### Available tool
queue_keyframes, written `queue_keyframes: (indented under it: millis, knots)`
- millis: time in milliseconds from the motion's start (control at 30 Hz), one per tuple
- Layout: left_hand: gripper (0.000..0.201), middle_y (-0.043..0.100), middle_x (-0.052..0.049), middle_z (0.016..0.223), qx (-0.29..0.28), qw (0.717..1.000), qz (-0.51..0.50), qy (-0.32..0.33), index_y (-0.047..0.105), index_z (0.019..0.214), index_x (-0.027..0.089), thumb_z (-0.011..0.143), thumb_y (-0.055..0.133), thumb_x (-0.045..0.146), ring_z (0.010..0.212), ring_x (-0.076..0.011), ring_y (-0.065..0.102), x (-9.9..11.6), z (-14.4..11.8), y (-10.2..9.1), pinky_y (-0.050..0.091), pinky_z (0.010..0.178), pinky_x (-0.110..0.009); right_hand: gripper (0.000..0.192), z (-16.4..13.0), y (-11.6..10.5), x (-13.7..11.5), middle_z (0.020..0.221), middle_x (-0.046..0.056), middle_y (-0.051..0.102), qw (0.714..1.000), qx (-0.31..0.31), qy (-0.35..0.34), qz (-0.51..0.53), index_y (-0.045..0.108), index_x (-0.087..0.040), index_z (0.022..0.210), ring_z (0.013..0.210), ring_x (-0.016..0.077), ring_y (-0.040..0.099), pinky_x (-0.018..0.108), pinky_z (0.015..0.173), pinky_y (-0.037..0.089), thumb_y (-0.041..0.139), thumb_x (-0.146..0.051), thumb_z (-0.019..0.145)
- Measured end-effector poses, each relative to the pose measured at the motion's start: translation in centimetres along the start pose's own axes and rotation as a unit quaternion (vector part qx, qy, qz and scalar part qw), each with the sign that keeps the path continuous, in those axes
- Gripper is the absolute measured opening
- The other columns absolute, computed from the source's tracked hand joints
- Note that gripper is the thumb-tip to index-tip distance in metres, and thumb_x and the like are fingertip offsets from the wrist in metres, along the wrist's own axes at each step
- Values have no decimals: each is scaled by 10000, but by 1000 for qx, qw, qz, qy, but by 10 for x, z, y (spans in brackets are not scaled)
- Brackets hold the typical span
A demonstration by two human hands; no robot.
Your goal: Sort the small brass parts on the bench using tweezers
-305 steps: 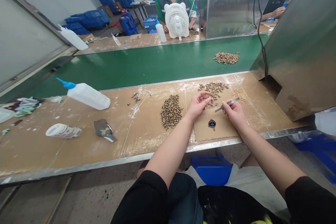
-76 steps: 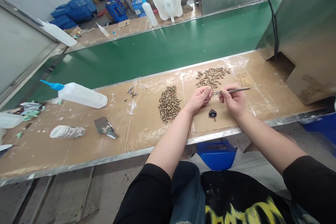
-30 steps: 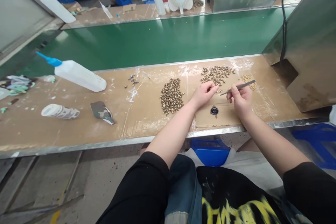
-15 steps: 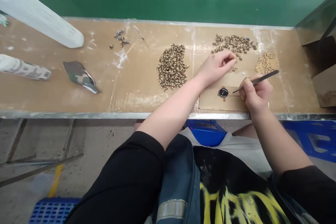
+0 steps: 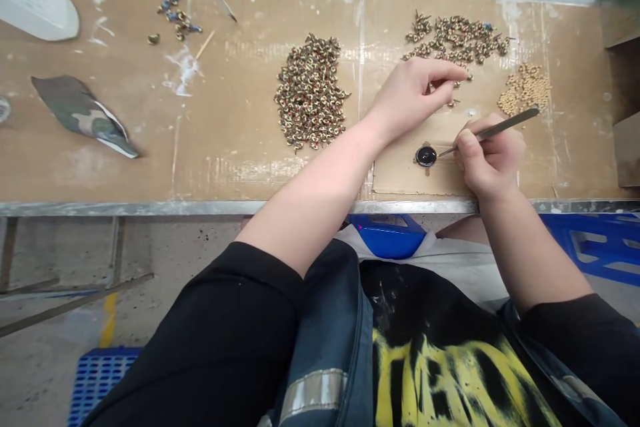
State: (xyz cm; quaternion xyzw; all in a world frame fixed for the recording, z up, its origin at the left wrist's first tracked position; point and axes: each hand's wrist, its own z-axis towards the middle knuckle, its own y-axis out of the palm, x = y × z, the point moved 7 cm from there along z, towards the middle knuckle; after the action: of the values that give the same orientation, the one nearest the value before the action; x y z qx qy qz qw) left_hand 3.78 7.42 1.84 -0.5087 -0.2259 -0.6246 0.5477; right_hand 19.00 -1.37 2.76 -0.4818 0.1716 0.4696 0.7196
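My right hand (image 5: 493, 155) holds slim metal tweezers (image 5: 507, 122) like a pen, their fine tip at the right edge of a small round black dish (image 5: 426, 156). The dish has a glossy dark surface and lies on a piece of cardboard (image 5: 400, 177). My left hand (image 5: 420, 87) reaches to the near edge of a scattered group of small brass-coloured parts (image 5: 465, 39). Its index finger and thumb are apart, close to a loose part (image 5: 469, 78). Right of these lies a pile of tiny tan beads (image 5: 526, 90).
A large heap of similar brass-coloured parts (image 5: 311, 93) lies left of my forearm. Farther left are several blue-tipped parts (image 5: 179, 16), a thin stick (image 5: 205, 45) and a camouflage-patterned pouch (image 5: 83, 107). A white object (image 5: 37, 3) sits far left; cardboard boxes (image 5: 627, 147) stand right.
My view has shifted closer over the table. The tweezers' tip has moved left to the dish's edge. My left index finger and thumb have moved from close together to apart.
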Motion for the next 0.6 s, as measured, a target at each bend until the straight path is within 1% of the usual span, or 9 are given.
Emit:
queue_keyframes:
  millis: [100, 133, 200, 300, 400, 500, 600]
  knots:
    - [214, 791, -45, 1049, -5, 1000, -1, -19, 769, 1022, 226, 968, 565, 190, 1005, -209, 734, 0, 0, 0, 569, 959, -382, 369, 3, 4, -13, 703, 19, 643, 998, -22, -46, -33, 648, -251, 848, 613, 190, 626, 376, 620, 495, 588, -545, 1062]
    - [204, 793, -44, 1039, -3, 1000, -2, -23, 758, 986, 257, 948, 575, 175, 1000, -223, 724, 0, 0, 0, 570, 957, -402, 352, 4, 6, -15, 726, 27, 663, 997, -34, -54, -44, 651, -254, 852, 638, 198, 644, 382, 638, 509, 586, -528, 1065]
    - [212, 780, -38, 992, 3, 1000, -4, -21, 724, 921, 281, 928, 567, 138, 958, -233, 703, 2, 0, -2, 561, 946, -428, 322, 5, 8, -18, 772, 41, 694, 995, -52, -64, -62, 657, -259, 867, 689, 210, 676, 389, 673, 529, 584, -500, 1067]
    - [227, 740, -30, 904, 17, 1000, 1, -2, 653, 832, 270, 930, 535, 102, 883, -217, 663, 8, 0, -5, 537, 920, -421, 306, 6, 9, -18, 802, 48, 712, 994, -59, -68, -68, 663, -263, 883, 716, 216, 692, 394, 692, 536, 577, -488, 1071]
    - [256, 704, -20, 871, 26, 1000, 5, 12, 592, 791, 257, 945, 493, 79, 874, -201, 631, 13, 0, -7, 512, 923, -403, 295, 5, 9, -17, 799, 45, 713, 993, -55, -77, -63, 662, -260, 878, 704, 209, 689, 388, 684, 531, 583, -468, 1070]
    - [282, 706, -16, 875, 27, 1000, 1, 13, 571, 777, 257, 949, 468, 58, 863, -189, 609, 14, 0, -7, 499, 921, -386, 300, 5, 11, -17, 775, 41, 705, 992, -54, -86, -71, 654, -252, 864, 683, 201, 679, 375, 658, 524, 586, -460, 1069]
    - [279, 708, -24, 882, 25, 999, -5, 26, 577, 782, 240, 948, 442, 61, 866, -197, 619, 16, -1, -6, 495, 913, -397, 312, 6, 11, -18, 744, 34, 688, 992, -49, -90, -74, 652, -248, 855, 653, 193, 659, 365, 634, 511, 588, -467, 1067]
